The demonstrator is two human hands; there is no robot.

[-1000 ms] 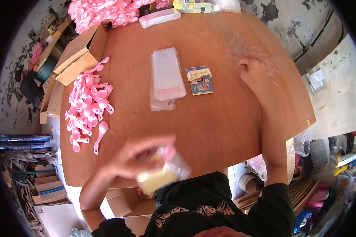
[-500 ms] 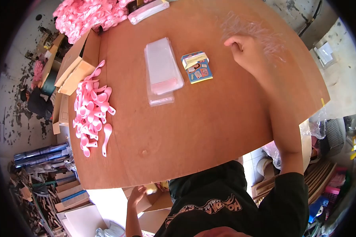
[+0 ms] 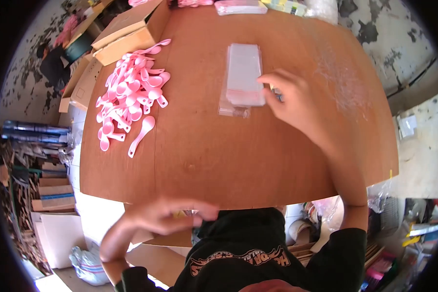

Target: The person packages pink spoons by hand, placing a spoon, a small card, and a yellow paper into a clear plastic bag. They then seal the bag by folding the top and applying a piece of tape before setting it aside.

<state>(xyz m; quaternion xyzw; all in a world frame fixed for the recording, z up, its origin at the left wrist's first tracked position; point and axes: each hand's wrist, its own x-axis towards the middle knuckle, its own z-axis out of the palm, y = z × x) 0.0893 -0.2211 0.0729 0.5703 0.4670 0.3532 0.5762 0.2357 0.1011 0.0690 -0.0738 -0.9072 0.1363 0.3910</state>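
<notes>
Reaching over the brown wooden table [image 3: 209,170], my right hand [image 3: 289,100] has its thumb and forefinger parted in a loose curve, their tips pointing left at the right edge of a stack of clear plastic sleeves [image 3: 244,73]. Whether they touch the stack, I cannot tell. A small dark-and-pale thing [image 3: 277,92] shows in the gap between them; the rest is hidden by my hand, so I cannot tell whether I grip it.

My left hand [image 3: 163,216], blurred, is at the near edge on the left, fingers stretched to the right and apart from the thumb; I see nothing held in it.

The sleeves lie flat near the middle, long axis running near to far, their pinkish strip at the near end. They are thin, glossy rectangles, slightly fanned.

On the left, smooth pink spoons [image 3: 131,90] lie heaped, pointing every way. One lone spoon [image 3: 142,136] lies nearer me, its rounded bowl far and right, its handle slanting near and left. Beyond the heap is a cardboard box [image 3: 126,44]; at the far right, wispy clear strips [image 3: 345,87] lie tangled.
</notes>
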